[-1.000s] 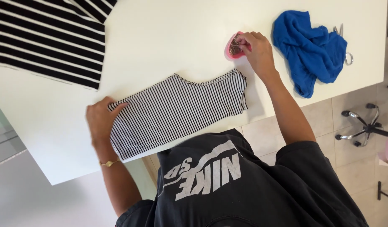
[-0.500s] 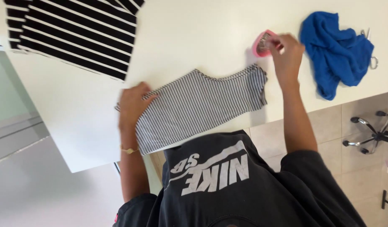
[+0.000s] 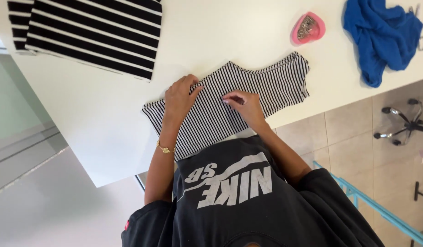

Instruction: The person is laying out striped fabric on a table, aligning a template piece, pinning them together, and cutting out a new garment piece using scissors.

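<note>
A small garment of fine black-and-white stripes lies flat near the front edge of the white table. My left hand, with a gold bracelet at the wrist, rests flat on its left part with the fingers spread. My right hand sits on the middle of the garment. Its thumb and forefinger are pinched on something tiny, apparently a pin, against the cloth. A pink heart-shaped dish of metal pins stands just beyond the garment's right end.
A larger piece of wide black-and-white striped cloth lies at the back left. A crumpled blue cloth lies at the right end of the table with scissors handles beside it. A chair base stands on the tiled floor.
My right hand left the pink dish and came back to the middle of the striped garment, fingers pinched. My left hand slid right along the garment. The view shifted.
</note>
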